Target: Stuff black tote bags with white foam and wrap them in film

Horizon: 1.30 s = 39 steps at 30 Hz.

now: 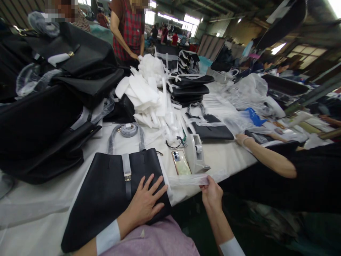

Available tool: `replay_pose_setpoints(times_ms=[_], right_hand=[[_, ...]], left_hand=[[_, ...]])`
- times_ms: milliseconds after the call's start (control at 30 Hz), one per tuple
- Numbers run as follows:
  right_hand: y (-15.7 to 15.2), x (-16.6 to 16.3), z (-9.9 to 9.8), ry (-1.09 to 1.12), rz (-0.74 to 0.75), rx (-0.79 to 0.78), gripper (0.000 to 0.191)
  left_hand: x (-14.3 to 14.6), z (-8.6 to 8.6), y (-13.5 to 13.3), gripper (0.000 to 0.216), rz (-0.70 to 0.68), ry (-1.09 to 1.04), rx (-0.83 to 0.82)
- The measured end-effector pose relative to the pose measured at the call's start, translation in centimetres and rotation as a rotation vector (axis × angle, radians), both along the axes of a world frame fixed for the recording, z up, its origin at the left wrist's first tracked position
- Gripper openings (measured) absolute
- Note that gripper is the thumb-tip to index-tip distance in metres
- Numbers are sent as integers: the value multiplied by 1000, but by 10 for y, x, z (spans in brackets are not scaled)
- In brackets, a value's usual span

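Fingers spread, left hand (146, 202) rests on black bag (103, 188); at three o'clock, right hand (213, 193) pinches translucent strip (186, 180) that, dragged sideways, could snag phone (182, 165).

The handbag (101, 192) is plain black with a gold-toned clasp (128, 177), the tablecloth (221, 160) off-white, the heaped padding (145, 92) white, and the phone (183, 165) pale yellow-green. A plastic scrap (254, 117) shows vivid blue. A co-worker's apron (130, 32) is checked red and black, the lap garment (160, 238) mauve.
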State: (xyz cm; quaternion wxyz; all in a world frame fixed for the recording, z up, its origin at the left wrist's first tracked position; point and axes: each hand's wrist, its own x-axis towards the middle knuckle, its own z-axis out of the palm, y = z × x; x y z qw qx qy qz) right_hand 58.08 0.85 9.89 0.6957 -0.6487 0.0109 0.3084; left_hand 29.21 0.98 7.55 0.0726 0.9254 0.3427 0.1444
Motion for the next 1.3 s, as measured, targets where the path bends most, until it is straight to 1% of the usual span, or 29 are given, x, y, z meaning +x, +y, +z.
replay_pose_setpoints(times_ms=[100,233,333,400,500,567,633,700,767,800,867,933,1000,1067,1100,1167,1233,1300], right_hand=[[-1,2,14,63,44,28,13],[5,0,34,109,134,35,17],[13,-6,45,51,198,-19,30],[19,-11,49,-17,213,-68,37],[26,-19,54,-57,195,-87,37],[26,-25,60,-46,201,-50,36],[24,-32,69,-62,238,11,37],[18,-38,80,-211,274,21,40],[13,-44,96,-498,344,-64,46],[11,-48,106,-649,405,-119,50],[11,-57,127,-907,586,-200,54],[15,-71,149,-1085,805,-203,53],[24,-92,166,-1162,1032,-149,53],[37,-120,172,-1109,1266,-81,54],[44,-136,171,-1051,1381,-57,53],[56,-170,160,-941,1584,-28,51],[64,-202,140,-852,1732,-17,49],[68,-230,114,-771,1829,-29,51]], left_hand=[[-1,2,0,65,-5,4,-30],[-2,5,1,66,-6,9,-64],[-2,6,1,66,-1,-5,-69],[-3,6,1,66,-3,-20,-66],[-4,6,1,66,-6,-42,-64],[-5,4,1,65,-7,-60,-58],[-5,4,2,64,-7,-73,-52],[-5,3,2,63,-4,-77,-52],[-5,3,2,64,-3,-80,-54],[-6,3,2,64,-4,-84,-55],[-6,4,2,64,-6,-93,-61],[-7,6,3,64,-7,-100,-71],[-8,7,3,62,-7,-110,-79],[-9,8,3,60,-12,-127,-78],[-9,8,3,59,-15,-138,-75],[-9,5,5,56,-26,-165,-69],[-9,0,6,54,-40,-198,-73],[-8,-6,7,52,-58,-219,-79]])
